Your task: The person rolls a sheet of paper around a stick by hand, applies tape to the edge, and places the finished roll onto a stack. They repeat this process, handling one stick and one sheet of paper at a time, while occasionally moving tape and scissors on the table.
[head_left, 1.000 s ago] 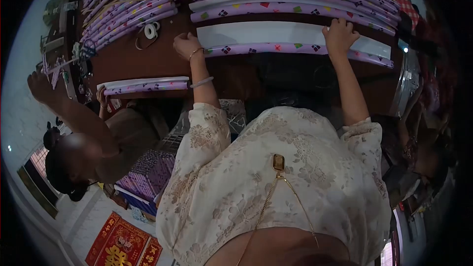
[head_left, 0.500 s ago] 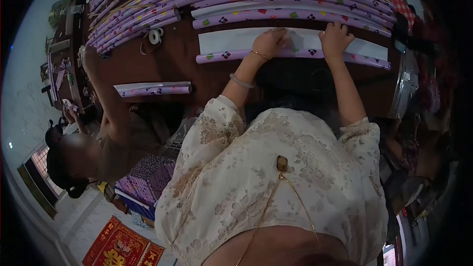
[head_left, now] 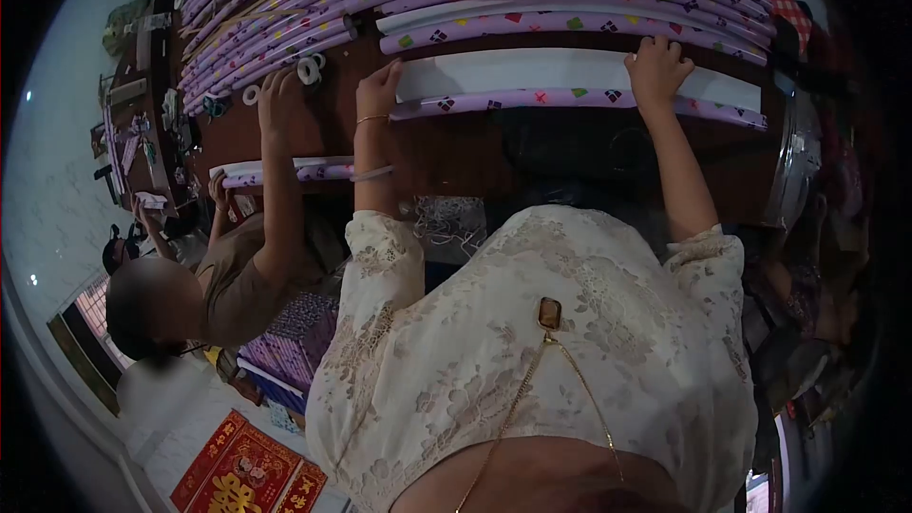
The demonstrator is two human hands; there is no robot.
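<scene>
A partly unrolled length of purple patterned wrapping paper [head_left: 532, 99] lies across the table before me, its white inner side [head_left: 513, 66] facing up beyond the rolled edge. My left hand [head_left: 380, 87] is at the left end of this paper, fingers drawn together at its corner. Farther right, my right hand [head_left: 658, 74] rests on the white side near its far edge, with its fingers bent and spread. Just beyond lies a row of finished-looking purple rolls [head_left: 570, 27].
More purple rolls [head_left: 256, 52] are heaped at the back left, near white tape rolls [head_left: 309, 69]. A co-worker's raised hand [head_left: 278, 100] is to my left, above a shorter purple roll [head_left: 323, 171]. The brown table [head_left: 456, 157] runs along my front.
My left hand has moved left from the middle of the paper to its left end. My right hand stays near the same spot. The co-worker's raised arm has swung right.
</scene>
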